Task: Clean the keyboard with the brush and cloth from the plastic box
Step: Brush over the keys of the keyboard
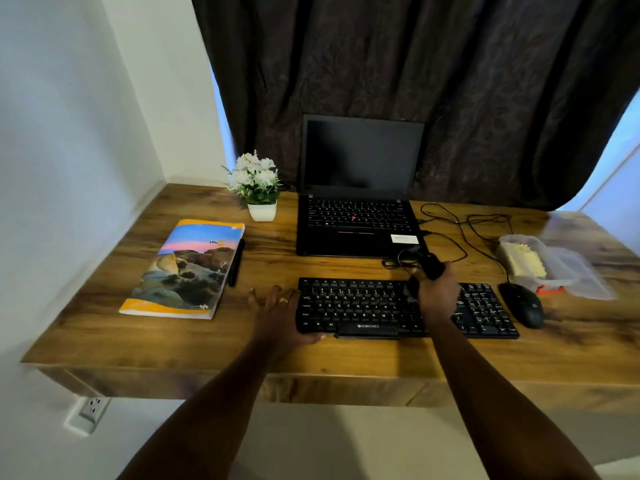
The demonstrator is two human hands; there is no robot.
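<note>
Black keyboard (363, 306) at the front of a wooden desk (346, 358), probably best swept with short light strokes along its rows, right hand (438, 292) curled round a dark brush (431, 266) above its middle, left hand (280, 317) flat and spread, steadying its left end, yellow cloth (524, 259) in the plastic box (554, 271) to the right

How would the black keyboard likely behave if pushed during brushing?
Likely stiff: the keyboard lies flat as one rigid slab. It looks thin and light, so strokes of the brush in the right hand might slide it on the smooth wooden desk; the left hand at its left end seems to brace it.
</note>
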